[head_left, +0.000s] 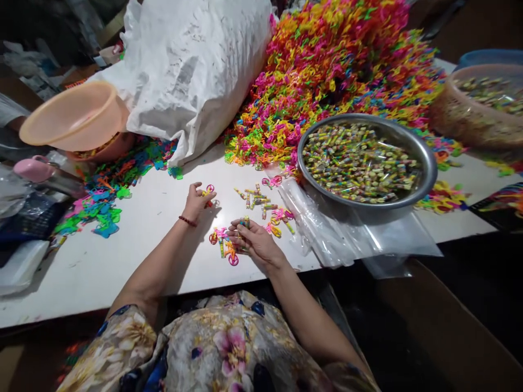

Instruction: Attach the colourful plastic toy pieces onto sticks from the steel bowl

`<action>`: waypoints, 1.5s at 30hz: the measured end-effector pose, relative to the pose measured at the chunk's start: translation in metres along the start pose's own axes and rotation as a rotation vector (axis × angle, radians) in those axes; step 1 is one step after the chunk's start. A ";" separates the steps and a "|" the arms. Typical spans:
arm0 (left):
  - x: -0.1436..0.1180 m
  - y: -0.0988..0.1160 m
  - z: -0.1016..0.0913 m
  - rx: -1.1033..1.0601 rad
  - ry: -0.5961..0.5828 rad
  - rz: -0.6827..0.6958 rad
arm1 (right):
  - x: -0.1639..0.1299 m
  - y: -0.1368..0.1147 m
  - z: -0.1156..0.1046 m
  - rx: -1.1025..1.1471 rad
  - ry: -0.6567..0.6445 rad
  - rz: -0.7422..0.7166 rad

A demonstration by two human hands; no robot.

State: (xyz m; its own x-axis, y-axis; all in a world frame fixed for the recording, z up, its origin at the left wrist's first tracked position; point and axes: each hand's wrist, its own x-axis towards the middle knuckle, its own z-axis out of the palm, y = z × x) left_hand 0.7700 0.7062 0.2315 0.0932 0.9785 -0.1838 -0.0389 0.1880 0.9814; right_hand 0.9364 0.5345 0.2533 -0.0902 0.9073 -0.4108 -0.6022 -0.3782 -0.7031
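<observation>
My left hand (196,200) reaches forward on the white table (134,239) and pinches a small plastic toy bicycle (210,191) with pink wheels. My right hand (255,239) rests nearer the table's front edge, fingers closed around a small wrapped candy stick (244,222). Just left of that hand lie two more toy bicycles (224,246). Several loose candy sticks (255,198) and bicycles (280,216) lie beyond it.
A metal bowl (425,158) full of candy sticks stands at right, on a stack of clear plastic bags (327,228). Behind it rises a big heap of coloured plastic toys (339,71). A white sack (192,71), orange basins (75,117) and a basket (482,106) flank it.
</observation>
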 end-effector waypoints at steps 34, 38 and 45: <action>-0.136 -0.016 -0.002 -0.307 -0.202 -0.185 | -0.026 0.024 0.001 -0.462 0.155 -0.363; -0.142 -0.013 -0.005 -0.351 -0.237 -0.225 | -0.033 0.026 0.002 -0.708 0.108 -0.394; -0.143 -0.013 -0.003 -0.458 -0.217 -0.186 | -0.028 0.035 0.003 -0.567 0.144 -0.359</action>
State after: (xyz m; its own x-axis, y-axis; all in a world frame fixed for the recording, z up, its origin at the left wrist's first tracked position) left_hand 0.7539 0.5642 0.2444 0.3416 0.8943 -0.2891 -0.4272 0.4218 0.7998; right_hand 0.9154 0.4968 0.2421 0.1675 0.9758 -0.1409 -0.0628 -0.1320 -0.9892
